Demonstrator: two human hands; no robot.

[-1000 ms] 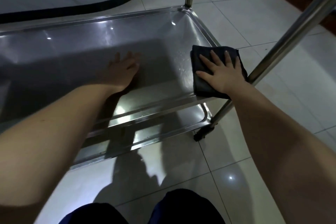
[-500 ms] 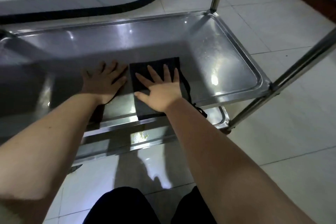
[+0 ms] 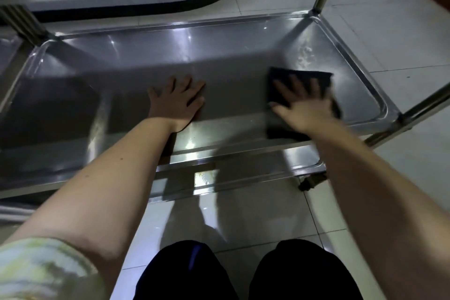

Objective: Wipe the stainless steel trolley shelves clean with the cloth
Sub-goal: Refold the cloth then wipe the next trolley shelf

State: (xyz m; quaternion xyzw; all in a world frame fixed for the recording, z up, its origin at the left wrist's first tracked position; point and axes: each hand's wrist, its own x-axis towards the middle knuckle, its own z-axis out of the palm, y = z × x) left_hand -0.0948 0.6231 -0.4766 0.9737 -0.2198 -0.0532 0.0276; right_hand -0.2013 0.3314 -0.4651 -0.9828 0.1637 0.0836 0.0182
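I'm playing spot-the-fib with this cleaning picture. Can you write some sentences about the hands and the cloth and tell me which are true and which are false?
1. The right hand lies flat on the cloth. True.
2. The left hand grips the cloth. False: it rests flat on the bare shelf, apart from the cloth.
3. The cloth is white. False: it is dark.
4. The cloth lies towards the right end of the shelf. True.
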